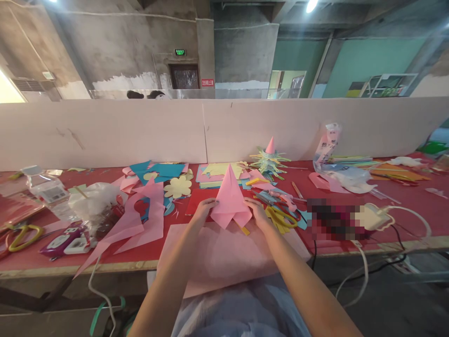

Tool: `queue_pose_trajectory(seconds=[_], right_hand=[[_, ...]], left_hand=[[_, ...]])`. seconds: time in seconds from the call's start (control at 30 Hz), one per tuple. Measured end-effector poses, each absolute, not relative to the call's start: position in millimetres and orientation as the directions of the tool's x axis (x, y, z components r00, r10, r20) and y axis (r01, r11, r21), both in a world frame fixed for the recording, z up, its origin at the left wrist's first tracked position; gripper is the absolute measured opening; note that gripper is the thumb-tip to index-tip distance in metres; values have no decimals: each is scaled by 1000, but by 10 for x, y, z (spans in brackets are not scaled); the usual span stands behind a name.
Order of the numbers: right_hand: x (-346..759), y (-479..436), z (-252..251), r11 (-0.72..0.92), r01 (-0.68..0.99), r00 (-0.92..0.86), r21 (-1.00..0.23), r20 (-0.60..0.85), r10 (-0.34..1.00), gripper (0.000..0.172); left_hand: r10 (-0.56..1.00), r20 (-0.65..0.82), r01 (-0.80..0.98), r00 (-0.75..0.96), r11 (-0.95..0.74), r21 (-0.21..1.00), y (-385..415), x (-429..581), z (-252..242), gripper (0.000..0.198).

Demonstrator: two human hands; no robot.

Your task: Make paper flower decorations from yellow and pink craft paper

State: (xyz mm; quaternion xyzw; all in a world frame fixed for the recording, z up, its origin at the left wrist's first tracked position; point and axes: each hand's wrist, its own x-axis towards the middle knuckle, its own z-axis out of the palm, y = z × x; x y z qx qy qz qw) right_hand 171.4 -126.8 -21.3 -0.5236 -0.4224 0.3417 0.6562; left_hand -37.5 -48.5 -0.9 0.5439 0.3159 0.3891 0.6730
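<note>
One folded pink paper (229, 201), gripped at both sides

The left hand (205, 208) pinches its left edge, the right hand (257, 209) its right, fingers curled nearly closed; thumb placement is hard to make out. Tip pointing forward, it sits between them by the red table's (407, 193) near side.

Matt, smooth paper forms the folded pink cone (229, 201); left of the cone, a glossy clear plastic bottle (44, 187) and crinkled plastic bag (91, 203); behind the cone, a matt partition (140, 133)
</note>
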Motion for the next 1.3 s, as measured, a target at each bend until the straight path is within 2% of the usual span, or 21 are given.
queue_pose_trajectory(seconds=[0.27,0.7,1.07,1.3], right_hand=[[1706,-1267,-209,237,-42,410,-971,199,890,18],[1748,-1225,-261,268,-46,395,-962,229,890,25],[1668,-1408,-69,284,146,264,-948,314,912,23],[1662,-1424,-37,295,213,252,-932,344,905,23]], left_hand=[[859,-38,-238,510,184,954,-520,-381,48,28],[860,-2,-276,510,166,947,-463,-370,-17,31],[881,50,-216,471,60,975,-387,-371,-85,22],[894,77,-116,442,-28,993,-401,-343,-79,29]])
